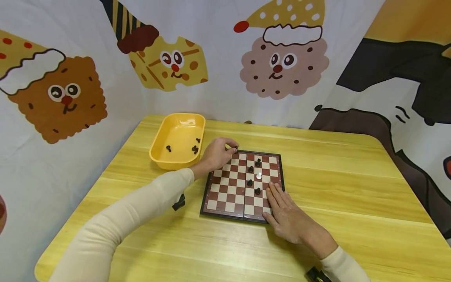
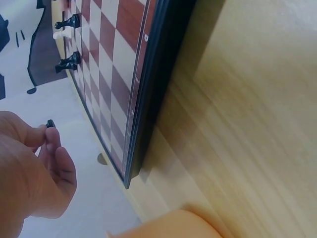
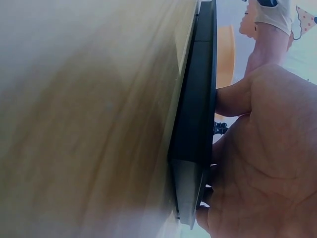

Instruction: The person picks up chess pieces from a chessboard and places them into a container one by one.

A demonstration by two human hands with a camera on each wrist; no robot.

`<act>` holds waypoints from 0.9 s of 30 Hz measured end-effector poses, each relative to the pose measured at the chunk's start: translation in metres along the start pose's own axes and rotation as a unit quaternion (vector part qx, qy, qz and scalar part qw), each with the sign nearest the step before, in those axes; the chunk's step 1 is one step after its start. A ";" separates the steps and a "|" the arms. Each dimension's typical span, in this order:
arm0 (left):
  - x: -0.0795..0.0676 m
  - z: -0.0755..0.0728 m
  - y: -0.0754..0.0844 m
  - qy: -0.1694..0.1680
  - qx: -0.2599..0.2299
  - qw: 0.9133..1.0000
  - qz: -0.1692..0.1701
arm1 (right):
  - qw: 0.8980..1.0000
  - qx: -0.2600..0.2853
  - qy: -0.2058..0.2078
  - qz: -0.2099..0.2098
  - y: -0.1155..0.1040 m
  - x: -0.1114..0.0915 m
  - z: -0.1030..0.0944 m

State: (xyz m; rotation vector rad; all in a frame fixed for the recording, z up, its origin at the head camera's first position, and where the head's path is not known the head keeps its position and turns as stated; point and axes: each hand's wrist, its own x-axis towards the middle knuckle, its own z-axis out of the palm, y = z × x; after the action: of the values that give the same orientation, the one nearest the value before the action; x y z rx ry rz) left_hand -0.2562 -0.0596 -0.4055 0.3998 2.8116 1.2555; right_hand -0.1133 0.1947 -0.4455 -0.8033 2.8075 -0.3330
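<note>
Small blk chess piece (image 2: 50, 123) is pinched btwn thumb & forefinger of the left hand (image 1: 217, 154), up by the far-left corner of the chessboard (image 1: 230, 188); only a bit of it shows, so type is hard to tell, as is whether it's over the squares or just past the far edge; right hand (image 1: 287, 215) is well apart from it, diagonally across at the near-right corner, holding nothing, fingers straight & close tog. over the R half, thumb spread out toward the near edge; btwn the fold & R edge stand four blk pieces (image 1: 251, 169) & one wht piece (image 1: 258, 176): two blk beyond the wht, two on its near side, the nearest just beside the right fingertips; yellow tray (image 1: 172, 165) sits nr the far-left corner of the table (image 1: 352, 176), just L of the chessboard, w/ loose blk pieces inside, one toward the L wall, the rest by the R wall; behind the table's far edge hangs a wht cloth (image 1: 218, 47) w/ cartoon cookies, cheese etc.; sleeves (image 1: 141, 207) are cream, w/ blk gear (image 1: 179, 202) nr each wrist.
</note>
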 end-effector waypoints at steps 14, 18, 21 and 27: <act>-0.003 -0.005 -0.006 0.020 0.019 1.000 0.014 | 1.000 0.001 0.006 -0.002 0.002 -0.001 0.002; -0.003 -0.006 -0.008 0.020 0.019 1.000 0.009 | 1.000 0.004 0.007 -0.002 0.002 -0.001 0.002; -0.004 -0.008 -0.009 0.018 0.024 1.000 0.006 | 1.000 0.005 0.007 -0.003 0.002 -0.001 0.002; -0.007 -0.013 -0.011 0.013 0.018 1.000 0.005 | 1.000 0.008 0.004 -0.003 0.002 0.000 0.003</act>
State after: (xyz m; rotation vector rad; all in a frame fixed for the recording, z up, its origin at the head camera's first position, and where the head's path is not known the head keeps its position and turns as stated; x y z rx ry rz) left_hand -0.2533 -0.0779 -0.4060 0.4023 2.8617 1.2232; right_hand -0.1131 0.1961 -0.4488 -0.8085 2.8067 -0.3599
